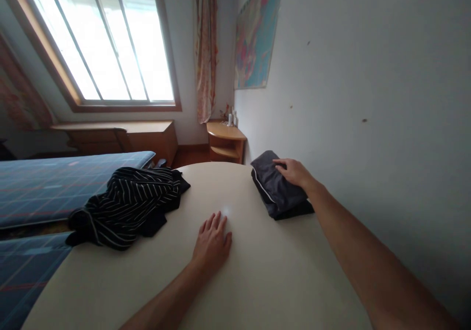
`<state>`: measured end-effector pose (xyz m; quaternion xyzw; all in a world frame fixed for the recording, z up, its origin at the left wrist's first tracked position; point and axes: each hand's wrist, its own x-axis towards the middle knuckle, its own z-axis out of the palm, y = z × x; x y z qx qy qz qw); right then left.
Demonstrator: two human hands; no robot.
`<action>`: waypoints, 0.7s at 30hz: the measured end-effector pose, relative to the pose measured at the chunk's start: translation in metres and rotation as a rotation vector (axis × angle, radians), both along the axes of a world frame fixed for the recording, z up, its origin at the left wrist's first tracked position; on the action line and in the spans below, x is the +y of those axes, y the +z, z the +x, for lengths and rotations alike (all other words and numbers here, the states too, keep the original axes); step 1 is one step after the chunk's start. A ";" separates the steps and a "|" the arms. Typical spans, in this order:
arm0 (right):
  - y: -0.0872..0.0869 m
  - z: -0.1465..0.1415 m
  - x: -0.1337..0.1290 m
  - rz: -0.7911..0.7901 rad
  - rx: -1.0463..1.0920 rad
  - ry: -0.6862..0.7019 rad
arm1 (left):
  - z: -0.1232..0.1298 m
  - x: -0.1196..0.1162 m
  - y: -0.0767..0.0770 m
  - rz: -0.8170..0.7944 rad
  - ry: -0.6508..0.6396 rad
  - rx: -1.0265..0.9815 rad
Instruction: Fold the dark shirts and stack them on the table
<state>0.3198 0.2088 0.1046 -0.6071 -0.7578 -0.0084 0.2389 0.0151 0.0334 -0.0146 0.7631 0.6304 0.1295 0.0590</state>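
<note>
Your right hand (293,173), loosely open and gripping nothing, lies on the folded grey garment (275,185) near the pale table's (279,276) far right edge, seemingly keeping its layers flat; your empty left hand (212,240), fingers slightly spread, rests mid-table. The striped garment (138,197) slumps along the left edge, apparently set aside. Plaid bedding (55,185) lies left, 1 bright window (140,50) beyond.

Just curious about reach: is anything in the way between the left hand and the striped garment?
Nothing visible stands between the left hand and the striped garment; only the pale tabletop shows there.
</note>
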 end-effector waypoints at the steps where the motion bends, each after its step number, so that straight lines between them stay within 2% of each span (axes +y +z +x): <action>1: -0.010 0.012 0.005 -0.044 0.010 -0.014 | 0.000 0.000 0.000 0.006 -0.001 -0.005; 6: -0.062 0.055 0.016 -0.180 0.095 -0.080 | 0.000 0.002 -0.002 0.022 -0.002 -0.013; 9: -0.078 0.066 0.019 -0.194 0.152 -0.048 | 0.000 0.002 -0.001 0.016 -0.003 -0.013; 14: -0.079 0.067 0.024 -0.196 0.109 -0.053 | 0.000 0.002 -0.001 0.006 -0.002 -0.008; 18: -0.075 0.051 0.021 -0.146 -0.037 -0.227 | 0.000 0.002 -0.002 0.012 0.002 -0.002; 21: -0.076 0.029 0.015 -0.070 -0.037 -0.317 | -0.001 0.002 -0.004 0.034 -0.003 -0.007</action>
